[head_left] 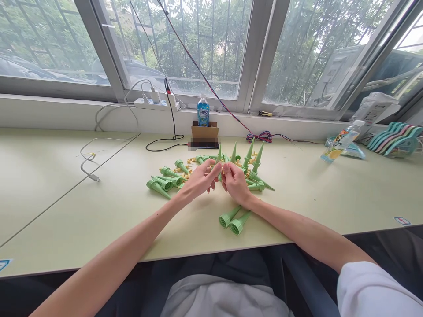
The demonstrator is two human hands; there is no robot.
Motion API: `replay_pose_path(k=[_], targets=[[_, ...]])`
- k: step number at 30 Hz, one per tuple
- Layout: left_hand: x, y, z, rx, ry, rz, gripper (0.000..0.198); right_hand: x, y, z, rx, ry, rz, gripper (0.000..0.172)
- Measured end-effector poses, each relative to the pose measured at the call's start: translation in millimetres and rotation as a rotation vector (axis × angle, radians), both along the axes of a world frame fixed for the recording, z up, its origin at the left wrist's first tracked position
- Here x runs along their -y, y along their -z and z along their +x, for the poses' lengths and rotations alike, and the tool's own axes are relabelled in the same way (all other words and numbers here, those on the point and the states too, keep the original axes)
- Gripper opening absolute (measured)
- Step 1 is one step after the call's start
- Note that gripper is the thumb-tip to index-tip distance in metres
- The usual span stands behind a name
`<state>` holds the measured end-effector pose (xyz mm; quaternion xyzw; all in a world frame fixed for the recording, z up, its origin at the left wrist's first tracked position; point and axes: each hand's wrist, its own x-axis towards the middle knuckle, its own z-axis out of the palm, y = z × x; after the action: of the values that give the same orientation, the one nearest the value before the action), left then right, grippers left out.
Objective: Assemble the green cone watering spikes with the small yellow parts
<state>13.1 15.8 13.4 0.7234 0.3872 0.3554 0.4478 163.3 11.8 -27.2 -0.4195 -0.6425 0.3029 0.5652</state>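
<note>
My left hand (202, 177) and my right hand (235, 182) meet over the middle of the table, fingers closed and fingertips almost touching. A green plant-watering spike seems to be in my left hand, largely hidden by the fingers. My right thumb and forefinger pinch a small yellow piece, probably a valve, barely visible between the hands. Around them lie several more green spikes (158, 187) and small yellow valves. Behind my right hand, some spikes (258, 157) stand point up. Two loose spikes (237, 226) lie nearer to me, beneath my right wrist.
At the back stand an open cardboard box (205, 131) and a blue bottle (203, 110). A coiled cable (261, 137) lies right of them, a white cable (86, 164) at left. To the right are a tilted drink bottle (342, 143) and several hangers (393, 138).
</note>
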Motion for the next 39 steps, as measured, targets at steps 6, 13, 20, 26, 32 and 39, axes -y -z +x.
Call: replay_pose_path(k=[6, 13, 20, 26, 32, 39], targets=[[-0.8, -1.8, 0.3, 0.134, 0.068, -0.170, 0.068, 0.1, -0.6, 0.2, -0.011, 0.009, -0.002, 0.044], [0.8, -5.9, 2.0, 0.117, 0.032, -0.254, 0.054, 3.1, -1.2, -1.8, -0.014, -0.012, -0.012, 0.043], [0.6, -2.0, 0.2, 0.092, -0.014, -0.119, 0.045, 3.8, -2.7, 1.0, 0.038, -0.020, -0.007, 0.039], [2.6, -2.0, -1.8, 0.052, -0.039, -0.010, 0.039, 2.9, -3.4, 3.1, 0.057, -0.050, -0.002, 0.039], [4.2, -3.1, 0.4, 0.053, -0.058, 0.010, 0.038, 1.0, -3.0, 3.4, 0.036, -0.061, -0.029, 0.038], [5.0, -2.3, 1.0, 0.015, -0.050, 0.112, 0.037, -0.6, -3.7, 3.5, 0.087, -0.014, 0.055, 0.035]])
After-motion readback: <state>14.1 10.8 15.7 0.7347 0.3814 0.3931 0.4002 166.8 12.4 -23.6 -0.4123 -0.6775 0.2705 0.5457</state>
